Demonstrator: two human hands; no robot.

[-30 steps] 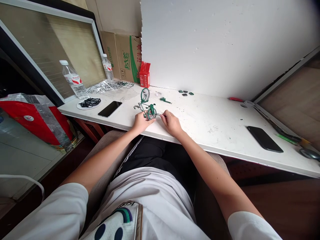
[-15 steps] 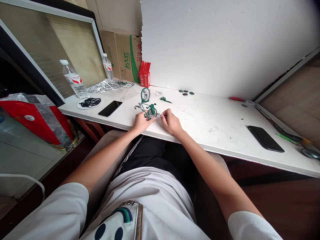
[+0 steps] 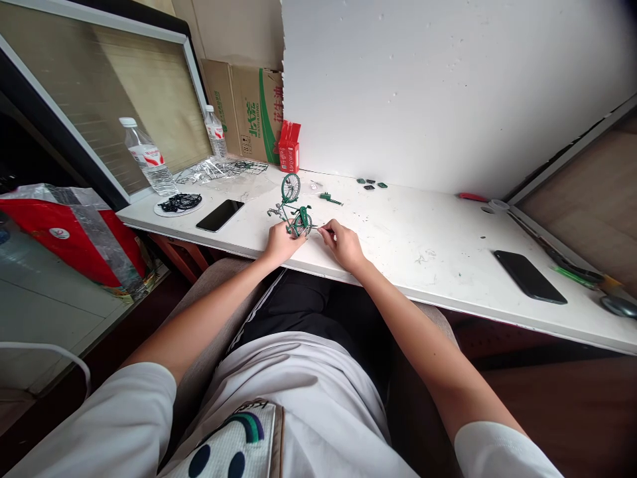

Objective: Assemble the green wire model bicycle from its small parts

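A small green model bicycle [image 3: 291, 214] is held tilted near the front edge of the white table [image 3: 388, 245]. My left hand [image 3: 282, 243] is closed around its lower end, by the rear wheel. In my right hand [image 3: 343, 244] a thin dark pointed tool [image 3: 318, 228] is pinched between thumb and fingers. Its tip points left, close to the bicycle's wheel; I cannot tell whether they touch. Behind my hands lies a loose green part [image 3: 330, 198], and several small dark green pieces [image 3: 369, 182] are by the wall.
To the left are a black phone [image 3: 220, 216], a plate of black pieces [image 3: 179, 204] and two water bottles [image 3: 153, 162]. A red box [image 3: 289, 147] stands at the back before a cardboard box [image 3: 249, 109]. Another phone [image 3: 530, 275] and a mouse [image 3: 618, 305] are at right.
The thumb of my left hand has drawn in slightly by the wheel. My right hand has shifted only a little, and the bicycle stays in nearly the same place.
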